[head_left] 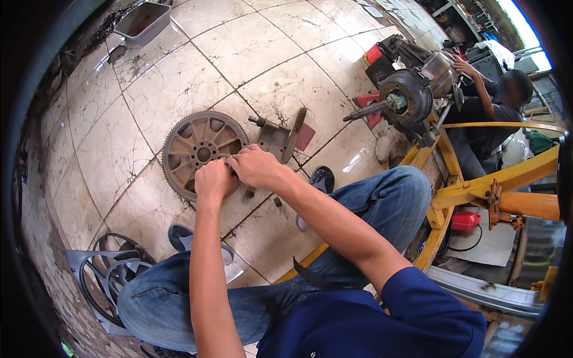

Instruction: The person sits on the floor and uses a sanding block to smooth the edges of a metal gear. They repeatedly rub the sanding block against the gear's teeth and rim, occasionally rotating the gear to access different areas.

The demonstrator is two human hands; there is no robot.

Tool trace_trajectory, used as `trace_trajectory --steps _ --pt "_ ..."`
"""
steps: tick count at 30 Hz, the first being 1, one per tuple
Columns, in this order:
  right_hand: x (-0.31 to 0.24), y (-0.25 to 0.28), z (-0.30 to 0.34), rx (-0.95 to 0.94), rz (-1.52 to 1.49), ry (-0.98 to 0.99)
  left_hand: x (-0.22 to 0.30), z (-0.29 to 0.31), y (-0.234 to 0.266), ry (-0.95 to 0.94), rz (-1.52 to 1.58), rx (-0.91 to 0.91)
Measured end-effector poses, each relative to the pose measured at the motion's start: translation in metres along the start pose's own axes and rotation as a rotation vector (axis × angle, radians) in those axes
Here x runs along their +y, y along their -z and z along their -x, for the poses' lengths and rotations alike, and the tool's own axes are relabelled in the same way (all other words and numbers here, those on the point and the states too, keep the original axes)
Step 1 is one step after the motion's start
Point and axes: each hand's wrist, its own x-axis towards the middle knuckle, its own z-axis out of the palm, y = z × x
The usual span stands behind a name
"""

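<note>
A: Where are the two hands, exactly?

B: Close together over the near right part of the toothed wheel (194, 154). The left hand (212, 178) is a curled fist, and the right hand (253, 167) bends in from the other side, almost meeting it.

A: Are the fingers clamped on something?

B: I can't tell. They're curled in on both hands, but the tips are hidden underneath. A small dark piece (231, 170) shows between the hands; whether either one grips it is unclear.

A: Why keep the wheel there?

B: It lies flat on the tiled floor (286, 77), beyond the feet. My guess is that lying flat keeps it from rolling, and there both arms reach it from a seated position, with the knees spread out of the way.

A: And the bits beside it?

B: Just right of the wheel is a metal bracket (273, 140), with a long flat bar (293, 136) leaning or lying along its right side; the view doesn't settle which. A reddish piece (305, 137) sits past the bar. Probably they're left there for easy reach of the right arm.

A: Anyone else?

B: A co-worker at the upper right, one hand (465, 67) on a bulky machine assembly (412, 89), perhaps to steady it.
</note>
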Motion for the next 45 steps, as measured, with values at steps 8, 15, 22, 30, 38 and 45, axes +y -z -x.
trace_trajectory --steps 8,15,22,30,38,45 --pt "0.009 -0.002 -0.002 0.048 -0.004 0.021 0.002 -0.002 -0.002 -0.014 0.035 0.018" --pt "0.02 -0.015 0.014 0.236 0.223 0.29 0.002 -0.004 -0.007 0.0 0.013 0.011" --pt "0.014 -0.01 0.003 0.273 -0.24 -0.09 0.001 0.004 0.003 0.022 0.019 -0.01" --pt "0.051 -0.064 0.043 0.548 -1.444 -0.772 0.007 -0.002 0.005 0.026 0.03 -0.001" --pt "0.001 -0.054 0.023 0.625 -2.275 -0.643 0.008 -0.001 -0.003 0.044 0.01 -0.034" --pt "-0.003 -0.046 0.019 0.61 -2.344 -0.742 0.012 0.0 0.002 0.058 0.012 -0.054"
